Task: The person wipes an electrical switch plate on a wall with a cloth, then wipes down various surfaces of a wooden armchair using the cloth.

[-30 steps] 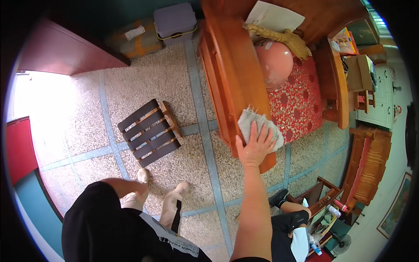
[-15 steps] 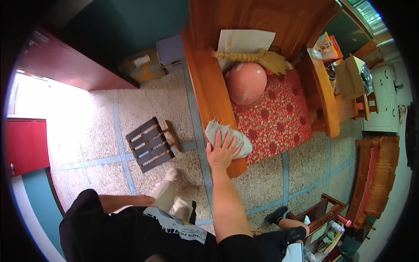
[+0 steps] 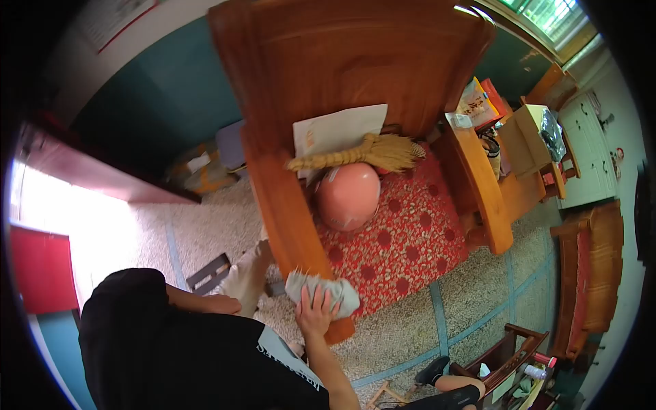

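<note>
My right hand (image 3: 316, 311) lies with fingers spread on a grey cloth (image 3: 339, 292), which rests on the front end of the wooden armrest (image 3: 283, 215). Near my knee, at the end of my bare forearm, is my left hand (image 3: 225, 304); its fingers are too small and blurred to make out. Beside the armrest, a pink helmet-like round object (image 3: 348, 197) sits on the red patterned seat cushion (image 3: 403, 253). Behind it a straw hand broom (image 3: 362, 152) lies in front of a white sheet (image 3: 342, 130) against the wooden backrest.
A small slatted stool (image 3: 209, 273) stands on the floor beyond my leg. At the right are another armrest (image 3: 482, 184), an open cardboard box (image 3: 525, 140) and a white cabinet (image 3: 586, 150). Another person's leg and dark shoe (image 3: 432, 370) show at the lower right.
The view has shifted, showing more of the backrest. My right hand and the cloth remain on the armrest's front end. My leg now stands closer to the bench, partly covering the stool.
</note>
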{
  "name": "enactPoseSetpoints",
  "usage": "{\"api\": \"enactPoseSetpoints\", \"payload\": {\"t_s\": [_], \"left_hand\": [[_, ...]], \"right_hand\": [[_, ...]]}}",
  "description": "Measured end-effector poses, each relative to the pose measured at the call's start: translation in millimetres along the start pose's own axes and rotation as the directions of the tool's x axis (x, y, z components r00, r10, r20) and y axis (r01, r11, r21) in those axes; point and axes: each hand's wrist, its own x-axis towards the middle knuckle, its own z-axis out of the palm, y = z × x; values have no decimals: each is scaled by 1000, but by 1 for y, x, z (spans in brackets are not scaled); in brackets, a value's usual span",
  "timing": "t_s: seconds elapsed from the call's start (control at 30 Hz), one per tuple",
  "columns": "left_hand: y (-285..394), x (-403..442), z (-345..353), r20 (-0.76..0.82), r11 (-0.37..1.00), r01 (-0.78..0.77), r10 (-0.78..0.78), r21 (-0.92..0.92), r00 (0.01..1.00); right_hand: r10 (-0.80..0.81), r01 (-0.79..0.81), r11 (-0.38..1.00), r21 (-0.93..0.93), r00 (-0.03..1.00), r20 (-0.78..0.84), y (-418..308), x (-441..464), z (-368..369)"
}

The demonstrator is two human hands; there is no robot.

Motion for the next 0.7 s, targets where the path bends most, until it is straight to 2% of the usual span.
{"api": "enactPoseSetpoints", "payload": {"t_s": [0.07,0.2,0.3,0.33,0.37,0.43,0.5,0.53,0.57,0.63,0.67,0.7], "left_hand": [[-38,7,-39,102,995,-52,44,84,994],[-115,22,-99,242,936,-242,181,254,953],[-141,60,-144,293,811,-425,326,401,899],[-117,72,-176,366,718,-499,351,485,862],[-199,125,-141,163,677,-555,554,484,817],[-165,131,-168,185,631,-531,530,565,827],[-154,144,-181,139,589,-512,562,625,816],[-153,148,-185,117,573,-505,579,646,807],[-153,153,-188,93,555,-499,602,665,793],[-150,161,-191,39,517,-474,645,713,763],[-150,164,-191,17,501,-466,667,729,745],[-150,167,-192,-5,484,-456,689,747,725]], "right_hand": [[-5,5,1000,12,1000,-21,-3,2,1],[24,-27,999,17,989,147,-3,-5,-12],[65,-62,998,-18,980,187,-7,-9,-12],[80,-76,997,-32,981,178,-8,-11,-11],[48,-44,999,-27,984,172,-5,-13,-11],[33,-27,999,-41,989,147,-1,-20,-3],[-57,100,984,-148,961,271,1,-32,3],[-87,94,995,-35,984,154,-1,-34,3],[-68,77,996,-50,985,160,-5,-40,3],[118,-149,972,184,978,173,-7,-43,10],[156,-204,945,255,968,197,-8,-38,2],[-31,35,999,-23,989,144,-8,-13,-22]]}}
